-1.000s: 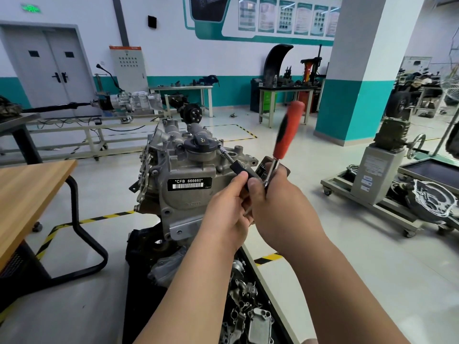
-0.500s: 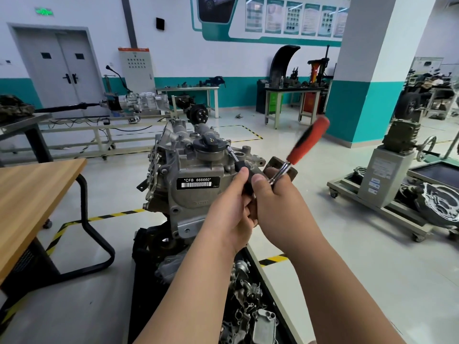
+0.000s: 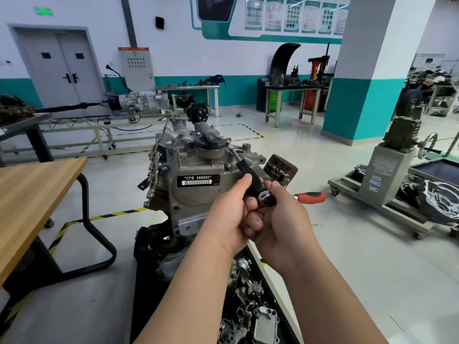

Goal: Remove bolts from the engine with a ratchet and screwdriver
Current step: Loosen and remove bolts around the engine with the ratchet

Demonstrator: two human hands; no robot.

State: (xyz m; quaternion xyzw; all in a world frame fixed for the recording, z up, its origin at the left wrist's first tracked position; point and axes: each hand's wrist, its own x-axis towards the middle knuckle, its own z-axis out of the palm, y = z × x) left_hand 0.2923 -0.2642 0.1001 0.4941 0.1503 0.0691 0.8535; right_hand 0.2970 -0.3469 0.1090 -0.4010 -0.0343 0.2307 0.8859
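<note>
Before the engine, the left hand grips the screwdriver, the right hand clasps the ratchet

Wooden table left of engine

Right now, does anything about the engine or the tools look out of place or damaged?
No damage or spill shows. One oddity: the ratchet sits on the butt of the screwdriver, its red handle sticking out to the right. The left hand grips the screwdriver, the right hand the ratchet. The screwdriver's shaft reaches the engine top.
</note>
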